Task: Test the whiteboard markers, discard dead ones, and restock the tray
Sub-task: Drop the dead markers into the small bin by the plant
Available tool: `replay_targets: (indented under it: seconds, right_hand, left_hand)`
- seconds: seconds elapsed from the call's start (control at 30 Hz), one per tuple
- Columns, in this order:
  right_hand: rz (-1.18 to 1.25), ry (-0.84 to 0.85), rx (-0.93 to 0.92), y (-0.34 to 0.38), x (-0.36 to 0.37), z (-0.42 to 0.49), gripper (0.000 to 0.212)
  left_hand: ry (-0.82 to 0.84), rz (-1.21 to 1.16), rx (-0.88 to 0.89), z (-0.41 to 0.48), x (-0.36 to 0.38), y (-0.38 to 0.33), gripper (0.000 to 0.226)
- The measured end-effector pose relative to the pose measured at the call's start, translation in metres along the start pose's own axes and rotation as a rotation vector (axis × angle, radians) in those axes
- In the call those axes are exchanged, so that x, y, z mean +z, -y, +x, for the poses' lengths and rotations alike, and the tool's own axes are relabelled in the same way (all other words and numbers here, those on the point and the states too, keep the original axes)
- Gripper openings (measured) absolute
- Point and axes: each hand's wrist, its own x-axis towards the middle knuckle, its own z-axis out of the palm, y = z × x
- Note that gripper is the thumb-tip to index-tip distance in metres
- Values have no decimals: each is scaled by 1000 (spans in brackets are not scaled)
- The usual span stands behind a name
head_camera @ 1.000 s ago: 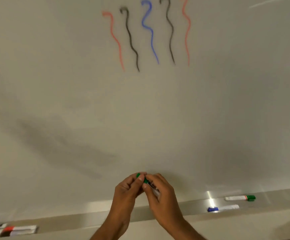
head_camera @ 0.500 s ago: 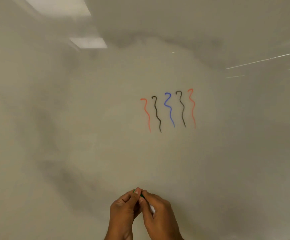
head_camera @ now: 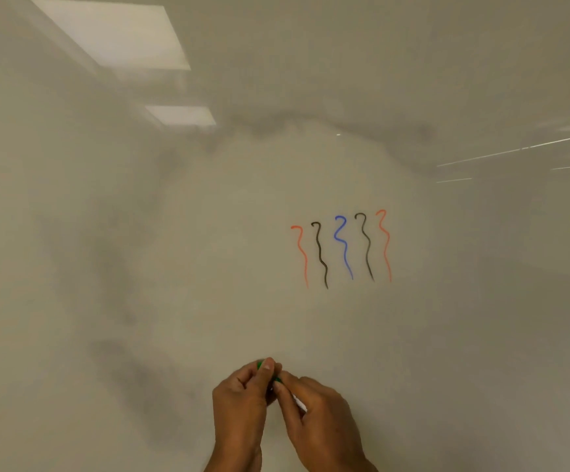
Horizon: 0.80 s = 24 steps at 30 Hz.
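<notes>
Marker (head_camera: 300,403) sits low centre of the view, held in both hands in front of the whiteboard (head_camera: 174,267); mostly hidden by fingers; only a sliver of white barrel and bits of green show.

Left hand (head_camera: 239,407): fingers and thumb curled, pinching the green cap (head_camera: 260,365) at the marker's upper end; thumb tip lies over it.

Right hand (head_camera: 321,420): fingers curled round the white barrel, just beside the left hand, fingertips touching near the green part; cannot tell if the cap is seated or partly off.

Whiteboard fills the view; five wavy test strokes right of centre, well above the hands, side by side and apart; left to right: red stroke (head_camera: 302,257); black stroke (head_camera: 321,257); blue stroke (head_camera: 343,247); second black stroke (head_camera: 365,247); second red stroke (head_camera: 385,247); both red ones look fainter than the black and blue.

Ceiling light reflection (head_camera: 113,32) upper left on the board; grey smudged areas across the left and top.
</notes>
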Motion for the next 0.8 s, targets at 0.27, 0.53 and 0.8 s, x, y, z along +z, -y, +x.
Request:
replay_targets:
  seconds: [0.27,0.53,0.8]
  right_hand:
    - [440,-35,183,22,-36,29,32]
    - [1540,43,360,51,-99,78,33]
    - [1052,-156,245,59,-78,114,33]
  left_hand:
    - [-10,189,500,18,2,-46,14]
    - [45,596,1006,79,-11,-74,39]
    - [77,1024,1297,134,-16,-79,52]
